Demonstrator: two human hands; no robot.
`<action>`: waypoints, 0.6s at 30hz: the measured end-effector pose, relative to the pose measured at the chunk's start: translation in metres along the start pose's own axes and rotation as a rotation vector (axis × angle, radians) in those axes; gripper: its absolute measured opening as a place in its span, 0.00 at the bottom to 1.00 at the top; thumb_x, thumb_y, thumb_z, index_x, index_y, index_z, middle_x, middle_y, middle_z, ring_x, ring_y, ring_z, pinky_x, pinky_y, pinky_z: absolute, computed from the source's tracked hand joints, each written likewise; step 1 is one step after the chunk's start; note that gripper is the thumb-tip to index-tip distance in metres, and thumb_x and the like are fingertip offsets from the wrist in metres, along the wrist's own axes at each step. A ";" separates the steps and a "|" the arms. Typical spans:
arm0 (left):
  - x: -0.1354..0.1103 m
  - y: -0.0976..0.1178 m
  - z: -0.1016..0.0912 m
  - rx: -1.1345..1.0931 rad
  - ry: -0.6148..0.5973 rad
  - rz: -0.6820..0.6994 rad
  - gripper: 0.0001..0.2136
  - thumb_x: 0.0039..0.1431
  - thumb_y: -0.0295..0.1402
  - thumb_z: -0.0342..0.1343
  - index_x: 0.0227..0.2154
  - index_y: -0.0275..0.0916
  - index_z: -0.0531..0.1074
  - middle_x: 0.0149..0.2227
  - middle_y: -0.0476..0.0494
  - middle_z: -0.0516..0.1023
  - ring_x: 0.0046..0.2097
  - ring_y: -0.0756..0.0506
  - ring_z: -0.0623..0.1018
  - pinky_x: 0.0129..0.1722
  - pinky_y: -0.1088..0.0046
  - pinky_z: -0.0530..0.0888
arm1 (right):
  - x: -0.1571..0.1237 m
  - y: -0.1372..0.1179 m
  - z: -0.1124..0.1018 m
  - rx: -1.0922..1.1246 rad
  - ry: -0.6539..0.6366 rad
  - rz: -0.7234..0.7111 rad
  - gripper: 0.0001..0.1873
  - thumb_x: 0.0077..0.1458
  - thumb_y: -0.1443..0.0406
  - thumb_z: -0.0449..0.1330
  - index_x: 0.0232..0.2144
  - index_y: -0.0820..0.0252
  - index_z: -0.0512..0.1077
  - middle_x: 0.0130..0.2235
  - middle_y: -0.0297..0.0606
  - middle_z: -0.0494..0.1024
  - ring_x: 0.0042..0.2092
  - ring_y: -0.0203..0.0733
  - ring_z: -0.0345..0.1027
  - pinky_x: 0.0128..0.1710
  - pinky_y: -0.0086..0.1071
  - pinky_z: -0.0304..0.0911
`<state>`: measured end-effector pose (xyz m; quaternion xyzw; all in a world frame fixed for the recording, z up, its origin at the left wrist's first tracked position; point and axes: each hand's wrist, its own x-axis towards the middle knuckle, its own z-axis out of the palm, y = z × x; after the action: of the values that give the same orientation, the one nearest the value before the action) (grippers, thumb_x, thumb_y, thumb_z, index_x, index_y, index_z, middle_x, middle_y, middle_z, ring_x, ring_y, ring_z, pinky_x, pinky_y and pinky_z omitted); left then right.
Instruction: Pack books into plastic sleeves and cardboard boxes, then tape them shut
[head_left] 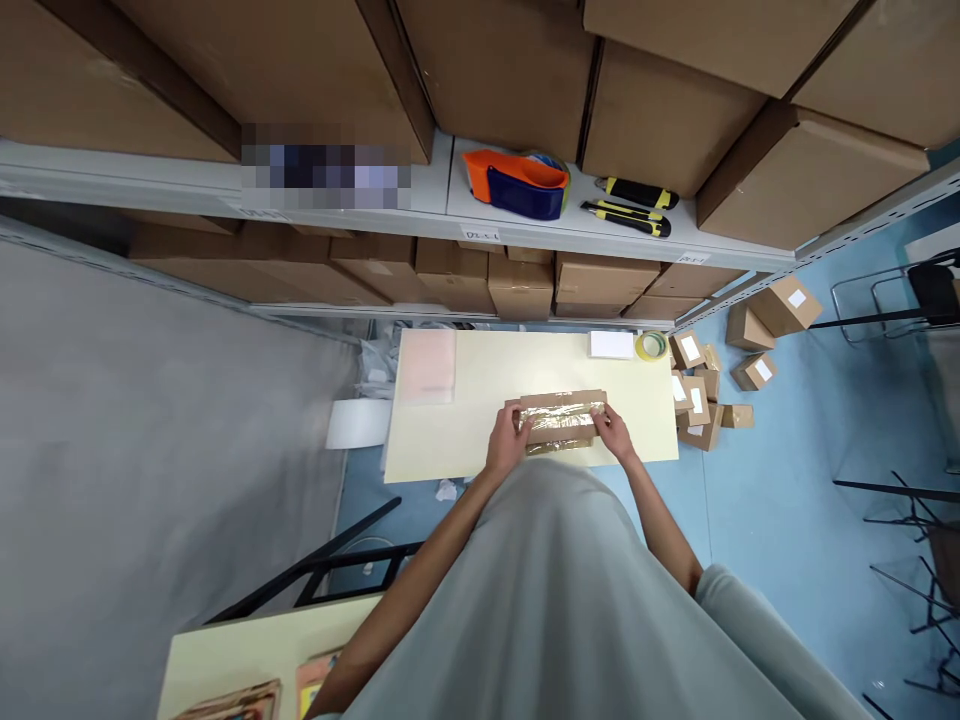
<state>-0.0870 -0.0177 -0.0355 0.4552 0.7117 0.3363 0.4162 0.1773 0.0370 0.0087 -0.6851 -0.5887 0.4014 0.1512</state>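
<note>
A flat brown cardboard box (562, 432) with shiny clear packing tape across it lies near the front edge of the cream table (480, 370). At its left end my left hand (510, 438) grips it, thumb on top. My right hand (612, 430) closes on the opposite end in the same way. Beyond the box, toward the back right of the table, are a white stack of labels or paper (610, 345) and a roll of tape (651, 346). A pinkish clear sheet (427, 365) covers the back left.
Over the table, a grey shelf (420, 205) bears large cartons (495, 80), an orange and blue tape dispenser (521, 185) and yellow-black utility knives (634, 205). Small labelled boxes (697, 400) are piled on the blue floor at right. Another table (255, 640) stands at lower left.
</note>
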 end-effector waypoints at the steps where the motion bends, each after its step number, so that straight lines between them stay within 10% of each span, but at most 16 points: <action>1: -0.001 -0.002 -0.001 -0.010 -0.006 -0.008 0.15 0.68 0.48 0.59 0.50 0.46 0.71 0.48 0.43 0.77 0.43 0.42 0.77 0.44 0.62 0.75 | -0.006 0.001 0.003 0.021 -0.007 0.030 0.34 0.67 0.37 0.50 0.50 0.56 0.77 0.37 0.37 0.85 0.40 0.47 0.79 0.43 0.39 0.76; 10: 0.012 -0.005 -0.003 -0.066 -0.022 0.013 0.13 0.65 0.46 0.60 0.46 0.46 0.70 0.43 0.46 0.75 0.38 0.44 0.76 0.43 0.64 0.75 | -0.001 -0.022 0.006 -0.168 0.071 0.086 0.31 0.67 0.56 0.57 0.66 0.64 0.71 0.62 0.59 0.78 0.64 0.59 0.75 0.64 0.51 0.71; 18: 0.017 -0.013 -0.006 -0.071 -0.034 0.051 0.12 0.64 0.45 0.59 0.44 0.46 0.69 0.42 0.44 0.75 0.40 0.41 0.77 0.45 0.59 0.76 | 0.091 -0.205 -0.038 -0.213 0.307 -0.625 0.30 0.76 0.51 0.52 0.71 0.57 0.65 0.72 0.55 0.67 0.74 0.60 0.60 0.74 0.59 0.59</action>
<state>-0.1008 -0.0068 -0.0490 0.4638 0.6801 0.3642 0.4356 0.0631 0.1853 0.1384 -0.5363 -0.7787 0.1647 0.2809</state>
